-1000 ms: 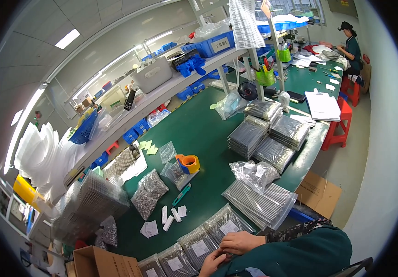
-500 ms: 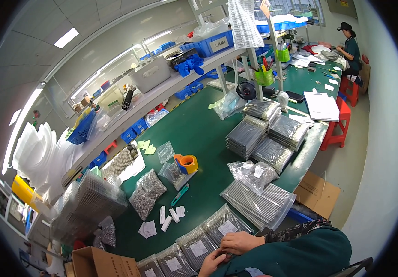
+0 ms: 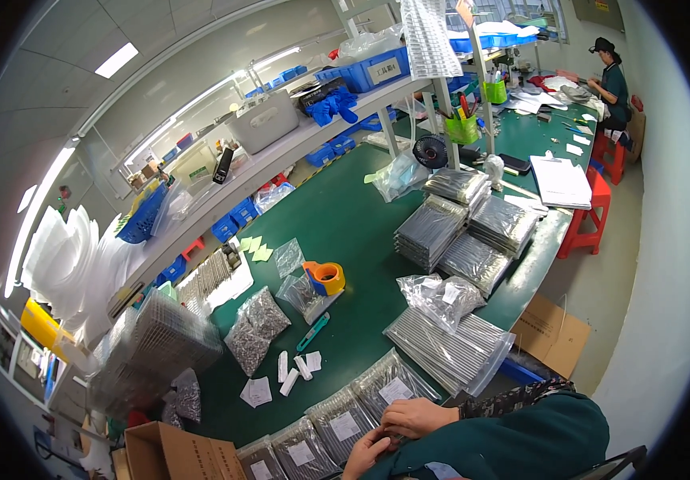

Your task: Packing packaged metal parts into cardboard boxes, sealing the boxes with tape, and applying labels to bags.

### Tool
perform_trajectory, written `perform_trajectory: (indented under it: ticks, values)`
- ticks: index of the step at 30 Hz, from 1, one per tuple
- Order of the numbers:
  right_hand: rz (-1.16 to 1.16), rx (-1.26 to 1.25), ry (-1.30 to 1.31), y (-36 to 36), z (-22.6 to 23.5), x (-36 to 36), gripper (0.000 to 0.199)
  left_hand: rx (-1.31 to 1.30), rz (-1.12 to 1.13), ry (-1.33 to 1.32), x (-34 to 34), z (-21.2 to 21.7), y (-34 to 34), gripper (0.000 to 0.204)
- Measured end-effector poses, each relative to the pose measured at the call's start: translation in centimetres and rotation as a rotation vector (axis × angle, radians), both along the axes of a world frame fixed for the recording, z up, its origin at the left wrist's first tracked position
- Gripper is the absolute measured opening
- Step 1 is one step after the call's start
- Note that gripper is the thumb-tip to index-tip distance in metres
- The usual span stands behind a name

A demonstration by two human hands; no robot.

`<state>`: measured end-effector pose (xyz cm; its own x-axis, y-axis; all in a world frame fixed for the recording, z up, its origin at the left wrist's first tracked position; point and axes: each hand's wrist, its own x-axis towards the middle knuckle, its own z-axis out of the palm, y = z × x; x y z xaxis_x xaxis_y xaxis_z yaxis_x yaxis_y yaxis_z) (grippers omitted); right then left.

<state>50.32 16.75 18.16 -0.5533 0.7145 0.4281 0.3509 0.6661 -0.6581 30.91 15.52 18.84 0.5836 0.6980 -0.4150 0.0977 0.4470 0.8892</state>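
My right hand [image 3: 419, 417] reaches in from the right in a camouflage cuff, its fingers curled over and meeting my left hand [image 3: 366, 453] at the table's near edge. Both hands are closed against each other, and whatever sits between the fingers is hidden. Just beyond them lies a clear plastic bag of thin metal rods [image 3: 397, 390] with a white paper label on top. Several similar labelled bags [image 3: 345, 426] run in a row toward the lower left. To the right of the row, a larger bag of long metal rods [image 3: 449, 350] lies flat.
Stacked rod bags [image 3: 431, 232] stand beyond a crumpled clear bag [image 3: 441, 302]. A tape dispenser [image 3: 326, 278], a teal cutter knife [image 3: 313, 333] and bags of small parts [image 3: 257, 332] lie mid-table. An open cardboard box [image 3: 181, 454] is at lower left. A co-worker [image 3: 613, 84] sits at the far end.
The view has shifted very slightly. My hands stay together in nearly the same place, and the things on the table have not moved.
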Motion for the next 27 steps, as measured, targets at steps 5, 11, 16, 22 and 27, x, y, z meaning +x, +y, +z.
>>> perform_trajectory:
  ticks: [5,11,16,22,27]
  values:
    - [-0.034,0.046,0.015,-0.7,-0.1,-0.1,0.016,-0.003,-0.032,-0.038,-0.3,-0.1,-0.6,0.036]
    - [-0.021,0.040,0.005,0.3,1.1,-0.1,0.012,-0.132,0.090,-0.224,-0.7,-1.3,-0.7,0.046]
    - [-0.293,0.257,0.235,2.8,6.5,1.1,0.019,-0.025,0.061,-0.505,2.0,6.2,1.4,0.081]
    - [-0.296,0.325,0.214,4.2,8.2,1.0,0.028,-0.014,0.144,-0.602,2.8,8.2,2.1,0.088]
    - [-0.296,0.391,0.145,4.0,7.8,0.9,0.029,-0.013,0.186,-0.521,2.9,7.5,1.7,0.093]
